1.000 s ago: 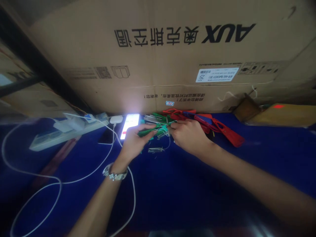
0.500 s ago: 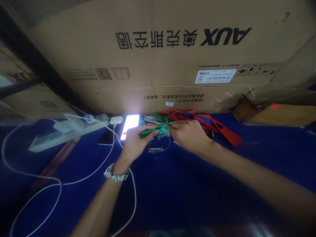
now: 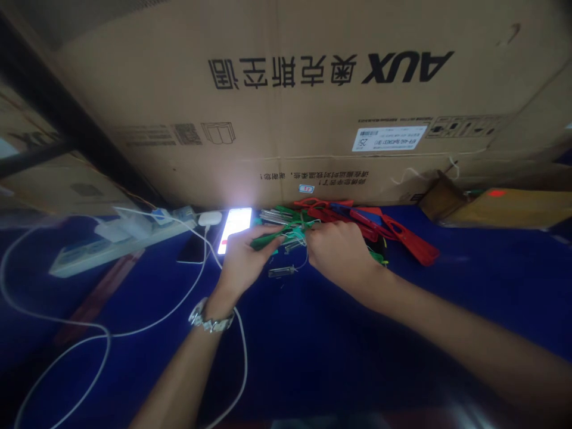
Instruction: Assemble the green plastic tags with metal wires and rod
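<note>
My left hand (image 3: 243,256) is closed, thumb and fingers pinching a flat green strip (image 3: 267,238) whose exact kind I cannot make out. Close by on the right, my right hand (image 3: 337,247) has its fingers curled together among green and white strings (image 3: 297,234); whatever they pinch is hidden. Behind both hands lies a pile with thin silvery metal pieces (image 3: 271,216) and red flat pieces with loops (image 3: 413,244). In front of the fingers, a small silvery metal piece (image 3: 281,271) rests on the blue cloth with a thin string running from it.
A lit phone (image 3: 235,229) stands beside my left hand. White cables (image 3: 243,357) run from a power strip (image 3: 89,250) across the blue cloth (image 3: 286,357). A large cardboard box (image 3: 277,119) walls off the back. A yellow package (image 3: 513,208) lies at the right.
My right hand has turned and dropped slightly, its fingers curling in more. My left hand stays nearly in place with the green strip.
</note>
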Action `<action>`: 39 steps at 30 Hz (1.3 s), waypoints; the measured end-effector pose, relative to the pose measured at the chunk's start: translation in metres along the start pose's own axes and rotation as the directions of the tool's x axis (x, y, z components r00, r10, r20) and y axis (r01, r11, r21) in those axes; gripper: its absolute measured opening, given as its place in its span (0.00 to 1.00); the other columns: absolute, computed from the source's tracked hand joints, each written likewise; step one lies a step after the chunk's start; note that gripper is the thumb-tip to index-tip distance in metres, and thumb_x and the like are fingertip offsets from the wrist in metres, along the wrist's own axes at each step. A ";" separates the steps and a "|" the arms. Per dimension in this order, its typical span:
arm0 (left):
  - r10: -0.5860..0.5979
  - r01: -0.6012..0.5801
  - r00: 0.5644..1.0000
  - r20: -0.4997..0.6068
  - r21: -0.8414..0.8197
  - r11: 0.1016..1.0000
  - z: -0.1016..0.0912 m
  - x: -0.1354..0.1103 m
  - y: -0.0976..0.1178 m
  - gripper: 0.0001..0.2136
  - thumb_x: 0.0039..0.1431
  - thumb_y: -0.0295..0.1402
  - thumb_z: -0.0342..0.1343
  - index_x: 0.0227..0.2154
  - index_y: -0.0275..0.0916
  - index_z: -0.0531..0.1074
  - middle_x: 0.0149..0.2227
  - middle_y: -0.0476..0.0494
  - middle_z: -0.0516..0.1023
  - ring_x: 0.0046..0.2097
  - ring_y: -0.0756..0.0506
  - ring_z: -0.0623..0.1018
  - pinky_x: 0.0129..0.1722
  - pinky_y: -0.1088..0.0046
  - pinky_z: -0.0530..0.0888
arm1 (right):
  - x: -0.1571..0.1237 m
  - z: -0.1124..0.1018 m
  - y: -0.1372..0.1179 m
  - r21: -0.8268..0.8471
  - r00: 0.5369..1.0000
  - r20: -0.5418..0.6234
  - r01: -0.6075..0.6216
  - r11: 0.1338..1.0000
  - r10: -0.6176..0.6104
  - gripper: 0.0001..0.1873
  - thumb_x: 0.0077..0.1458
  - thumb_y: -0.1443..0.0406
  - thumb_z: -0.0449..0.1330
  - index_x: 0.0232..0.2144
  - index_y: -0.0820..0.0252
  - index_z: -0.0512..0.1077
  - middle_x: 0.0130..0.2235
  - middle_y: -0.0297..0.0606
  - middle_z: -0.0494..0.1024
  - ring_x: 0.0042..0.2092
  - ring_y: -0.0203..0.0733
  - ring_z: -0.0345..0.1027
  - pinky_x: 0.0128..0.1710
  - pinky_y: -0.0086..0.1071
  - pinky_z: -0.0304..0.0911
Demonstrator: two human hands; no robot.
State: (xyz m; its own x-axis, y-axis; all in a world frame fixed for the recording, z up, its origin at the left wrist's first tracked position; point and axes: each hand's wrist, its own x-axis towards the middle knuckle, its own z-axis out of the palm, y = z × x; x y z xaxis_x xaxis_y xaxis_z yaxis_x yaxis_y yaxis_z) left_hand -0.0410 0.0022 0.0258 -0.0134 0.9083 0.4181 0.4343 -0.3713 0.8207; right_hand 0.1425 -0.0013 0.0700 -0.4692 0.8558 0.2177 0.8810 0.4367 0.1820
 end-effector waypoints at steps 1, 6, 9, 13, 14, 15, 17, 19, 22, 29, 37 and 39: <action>-0.004 0.004 1.000 -0.001 -0.002 1.000 0.000 0.000 0.000 0.08 0.56 0.32 0.66 0.39 0.39 0.83 0.41 0.43 0.86 0.43 0.42 0.84 0.50 0.60 0.80 | 0.001 0.000 0.000 -0.004 1.000 0.000 -0.015 1.000 0.015 0.07 0.52 0.73 0.59 0.29 0.64 0.78 0.31 0.47 0.82 0.32 0.46 0.76 0.25 0.32 0.51; -0.023 0.023 1.000 0.015 -0.006 1.000 -0.002 0.001 -0.001 0.09 0.55 0.32 0.66 0.40 0.40 0.83 0.40 0.44 0.86 0.43 0.41 0.84 0.45 0.63 0.82 | 0.003 0.005 0.002 0.009 1.000 -0.004 0.001 1.000 -0.001 0.08 0.53 0.73 0.58 0.30 0.64 0.78 0.33 0.46 0.82 0.31 0.45 0.75 0.26 0.32 0.51; -0.020 0.020 1.000 0.022 -0.016 1.000 -0.004 0.002 -0.003 0.09 0.55 0.33 0.66 0.40 0.42 0.83 0.41 0.45 0.86 0.44 0.41 0.84 0.43 0.63 0.82 | 0.002 0.006 0.003 0.021 0.999 -0.035 0.011 1.000 -0.010 0.10 0.54 0.73 0.56 0.29 0.63 0.78 0.32 0.45 0.81 0.31 0.44 0.74 0.25 0.33 0.48; -0.015 0.016 1.000 0.018 -0.020 1.000 -0.005 0.002 -0.003 0.09 0.55 0.33 0.66 0.40 0.42 0.83 0.41 0.44 0.86 0.44 0.41 0.84 0.45 0.62 0.82 | 0.002 0.005 0.003 0.037 0.998 -0.053 0.018 0.999 -0.016 0.11 0.55 0.73 0.56 0.29 0.62 0.78 0.31 0.43 0.81 0.31 0.43 0.73 0.24 0.33 0.46; -0.015 0.016 1.000 0.018 -0.019 1.000 -0.005 0.002 -0.003 0.09 0.55 0.33 0.66 0.40 0.42 0.83 0.41 0.44 0.86 0.44 0.41 0.84 0.45 0.62 0.82 | 0.002 0.004 0.003 0.040 0.999 -0.050 0.019 0.999 -0.017 0.11 0.55 0.73 0.56 0.29 0.62 0.78 0.31 0.43 0.81 0.31 0.43 0.72 0.25 0.33 0.46; -0.014 0.015 1.000 0.018 -0.019 1.000 -0.005 0.002 -0.003 0.09 0.55 0.33 0.66 0.40 0.42 0.83 0.41 0.44 0.86 0.44 0.41 0.84 0.46 0.61 0.81 | 0.002 0.003 0.003 0.042 0.999 -0.045 0.020 0.999 -0.018 0.10 0.55 0.73 0.56 0.29 0.62 0.78 0.31 0.43 0.81 0.31 0.43 0.72 0.25 0.33 0.46; -0.008 0.009 1.000 0.019 -0.019 1.000 -0.005 0.002 -0.003 0.09 0.55 0.33 0.66 0.40 0.41 0.83 0.41 0.43 0.86 0.44 0.41 0.84 0.47 0.61 0.81 | 0.003 0.002 0.002 0.038 0.999 -0.029 0.029 0.999 -0.027 0.10 0.54 0.73 0.57 0.29 0.63 0.78 0.32 0.44 0.81 0.31 0.43 0.73 0.25 0.33 0.46; -0.001 0.002 1.000 0.020 -0.017 1.000 -0.004 0.001 -0.003 0.09 0.55 0.33 0.66 0.39 0.41 0.83 0.40 0.43 0.86 0.43 0.41 0.84 0.49 0.60 0.80 | 0.004 0.001 0.001 0.032 0.999 -0.010 0.041 0.999 -0.040 0.10 0.54 0.74 0.57 0.29 0.63 0.78 0.33 0.45 0.81 0.31 0.44 0.73 0.25 0.33 0.47; 0.002 -0.002 1.000 0.022 -0.014 1.000 -0.005 0.001 -0.002 0.09 0.55 0.32 0.66 0.39 0.40 0.83 0.40 0.42 0.86 0.43 0.42 0.84 0.50 0.60 0.79 | 0.006 -0.001 -0.002 0.034 0.999 0.005 0.053 0.998 -0.054 0.10 0.54 0.75 0.56 0.29 0.64 0.78 0.33 0.45 0.81 0.32 0.43 0.73 0.25 0.33 0.47; -0.024 0.025 0.999 0.025 -0.034 0.999 -0.011 0.005 -0.005 0.09 0.54 0.32 0.67 0.39 0.41 0.83 0.38 0.45 0.86 0.38 0.44 0.83 0.43 0.64 0.80 | 0.010 0.005 0.003 0.042 0.981 -0.061 0.186 0.982 -0.184 0.12 0.57 0.76 0.55 0.31 0.64 0.78 0.35 0.44 0.81 0.34 0.42 0.71 0.28 0.35 0.50; -0.166 0.176 0.984 0.071 -0.179 0.968 -0.012 0.008 -0.008 0.09 0.50 0.33 0.69 0.36 0.42 0.84 0.27 0.49 0.82 0.20 0.52 0.72 0.18 0.75 0.69 | 0.013 0.024 0.021 0.135 0.922 -0.247 0.337 0.932 -0.298 0.15 0.63 0.70 0.52 0.33 0.60 0.79 0.29 0.35 0.77 0.31 0.37 0.64 0.30 0.34 0.47; -0.174 0.189 0.980 0.094 -0.191 0.963 -0.013 0.008 -0.010 0.10 0.50 0.33 0.68 0.37 0.42 0.83 0.29 0.48 0.83 0.21 0.52 0.72 0.19 0.75 0.70 | 0.014 0.027 0.022 0.173 0.925 -0.252 0.333 0.927 -0.285 0.16 0.63 0.70 0.51 0.32 0.59 0.79 0.29 0.35 0.76 0.30 0.36 0.63 0.29 0.34 0.44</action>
State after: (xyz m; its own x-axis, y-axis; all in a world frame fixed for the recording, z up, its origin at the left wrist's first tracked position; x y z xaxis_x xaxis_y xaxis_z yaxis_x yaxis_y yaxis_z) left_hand -0.0570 0.0108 0.0263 -0.0041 0.9731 0.2304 0.2441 -0.2225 0.9439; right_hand 0.1571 0.0279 0.0511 -0.7002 0.5975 0.3908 0.6712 0.7374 0.0751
